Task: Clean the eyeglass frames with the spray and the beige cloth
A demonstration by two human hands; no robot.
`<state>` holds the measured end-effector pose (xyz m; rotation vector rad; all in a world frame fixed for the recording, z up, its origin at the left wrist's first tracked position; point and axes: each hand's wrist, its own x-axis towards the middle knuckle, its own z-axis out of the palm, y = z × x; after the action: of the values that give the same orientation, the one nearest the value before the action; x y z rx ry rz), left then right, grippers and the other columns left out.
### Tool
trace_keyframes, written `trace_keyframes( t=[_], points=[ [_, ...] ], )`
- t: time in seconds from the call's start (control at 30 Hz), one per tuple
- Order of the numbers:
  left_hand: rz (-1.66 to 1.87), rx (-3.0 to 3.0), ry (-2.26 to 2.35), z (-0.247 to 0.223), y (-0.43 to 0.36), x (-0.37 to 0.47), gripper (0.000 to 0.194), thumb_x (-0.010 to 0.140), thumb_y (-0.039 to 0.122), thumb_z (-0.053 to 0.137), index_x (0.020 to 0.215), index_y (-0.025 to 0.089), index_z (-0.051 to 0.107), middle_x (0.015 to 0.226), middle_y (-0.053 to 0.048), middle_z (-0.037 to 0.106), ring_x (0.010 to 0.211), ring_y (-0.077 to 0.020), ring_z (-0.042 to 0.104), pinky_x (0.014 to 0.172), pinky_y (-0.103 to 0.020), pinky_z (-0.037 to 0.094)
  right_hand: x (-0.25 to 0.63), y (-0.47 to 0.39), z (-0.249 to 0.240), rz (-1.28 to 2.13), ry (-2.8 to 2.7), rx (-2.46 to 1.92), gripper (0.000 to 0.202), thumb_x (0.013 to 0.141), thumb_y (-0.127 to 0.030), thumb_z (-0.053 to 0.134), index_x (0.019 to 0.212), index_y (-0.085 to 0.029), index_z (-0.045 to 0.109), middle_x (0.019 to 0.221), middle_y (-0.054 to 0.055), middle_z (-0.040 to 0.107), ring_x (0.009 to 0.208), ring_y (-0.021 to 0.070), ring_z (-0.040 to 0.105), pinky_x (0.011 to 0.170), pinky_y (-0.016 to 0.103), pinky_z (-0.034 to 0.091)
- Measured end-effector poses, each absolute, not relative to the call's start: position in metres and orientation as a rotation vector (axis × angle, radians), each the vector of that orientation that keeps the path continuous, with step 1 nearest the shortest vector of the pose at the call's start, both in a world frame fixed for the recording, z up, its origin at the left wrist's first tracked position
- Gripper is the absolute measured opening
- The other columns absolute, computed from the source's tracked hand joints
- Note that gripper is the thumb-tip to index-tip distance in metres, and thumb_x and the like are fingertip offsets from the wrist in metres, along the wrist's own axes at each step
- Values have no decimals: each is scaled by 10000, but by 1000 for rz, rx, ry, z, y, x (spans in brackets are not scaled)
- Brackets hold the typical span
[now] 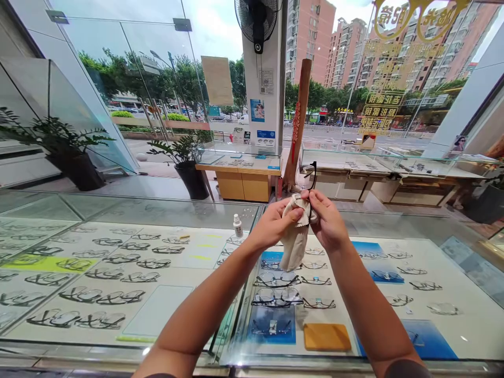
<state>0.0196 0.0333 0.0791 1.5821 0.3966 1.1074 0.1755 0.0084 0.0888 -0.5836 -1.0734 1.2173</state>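
Above the glass display counter, both of my hands are raised close together. My left hand [279, 223] is closed on a cream cleaning cloth [294, 249] with a zigzag edge, which hangs down below the fingers. In my right hand [327, 216] the fingers pinch a pair of dark-framed eyeglasses [314, 176], partly wrapped by the cloth. One part of the frame sticks up above the fingertips; the rest is hidden by cloth and fingers. A small white bottle [237, 226] stands on the counter glass left of my hands, apart from them.
Under the glass top [208, 210] lie rows of eyeglasses [122, 258], blue cards [272, 325] and an orange-brown case [326, 336]. Beyond stand a wooden desk [244, 186], potted plants [189, 157], a leaning wooden post [299, 115] and further display cases [354, 173].
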Motion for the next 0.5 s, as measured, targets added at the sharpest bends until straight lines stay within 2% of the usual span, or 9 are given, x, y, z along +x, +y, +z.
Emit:
trace_keyframes(
  t=[0.17,0.23,0.4,0.5],
  points=[
    [1208,1563,381,75,29,27,605,858,536,863,1328,178,733,1065,-86,756,913,-192,649,835,-279,506,166,7,86,1141,-1032,-597,382,764,-585,873,883,-261,710,855,-10,655,755,154,555,700,281,487],
    [1282,1520,401,72,27,32,614,857,548,860,1329,179,727,1091,-91,767,926,-195,663,839,-280,513,159,5,83,1122,-997,-587,370,773,-578,868,896,-260,723,891,-3,659,802,160,581,759,288,517],
    [1523,1472,510,71,21,37,496,889,611,800,1090,159,778,938,-57,741,815,-170,627,786,-279,500,145,-3,76,995,-1088,-614,298,877,-552,777,930,-258,783,1073,52,678,1090,222,636,966,339,556],
    [1602,1515,560,75,18,35,468,936,635,735,932,167,752,807,-17,661,739,-146,551,718,-264,460,143,-7,76,971,-1107,-608,259,897,-498,759,956,-254,826,1143,57,656,1125,216,629,998,337,547]
  ],
)
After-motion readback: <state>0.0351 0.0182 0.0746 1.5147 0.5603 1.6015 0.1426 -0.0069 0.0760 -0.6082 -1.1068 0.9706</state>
